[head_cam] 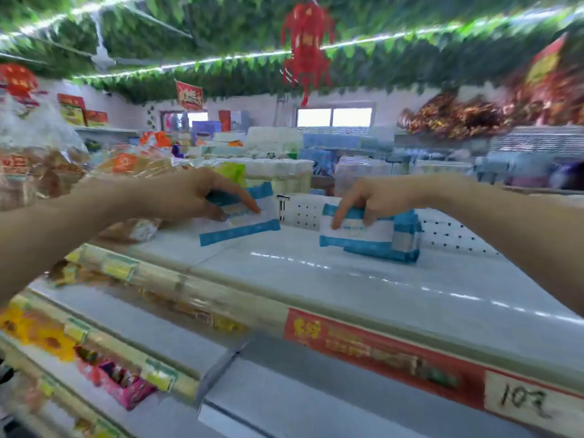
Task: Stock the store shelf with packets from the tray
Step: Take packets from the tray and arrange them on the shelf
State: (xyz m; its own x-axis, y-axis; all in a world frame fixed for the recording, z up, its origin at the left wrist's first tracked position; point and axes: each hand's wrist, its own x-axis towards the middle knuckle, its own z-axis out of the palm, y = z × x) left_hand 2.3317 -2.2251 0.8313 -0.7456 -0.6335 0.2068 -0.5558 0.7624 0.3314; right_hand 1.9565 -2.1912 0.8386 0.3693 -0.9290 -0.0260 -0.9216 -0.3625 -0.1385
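My left hand (pixel 192 194) grips a blue and white packet (pixel 245 224), held tilted just above the white top shelf (pixel 331 279). To the right, my right hand (pixel 368 199) pinches the top of another blue and white packet (pixel 354 232) that stands on the shelf. That packet leans against a few more of the same packets (pixel 403 238) standing behind it. The tray is not in view. The whole picture is blurred.
A white perforated back panel (pixel 303 211) runs behind the packets. Bagged bread or snacks (pixel 41 172) fill the shelf to the left. A red price strip (pixel 379 352) with a handwritten tag (pixel 524 401) lines the shelf front. Lower shelves hold colourful packets (pixel 120 379).
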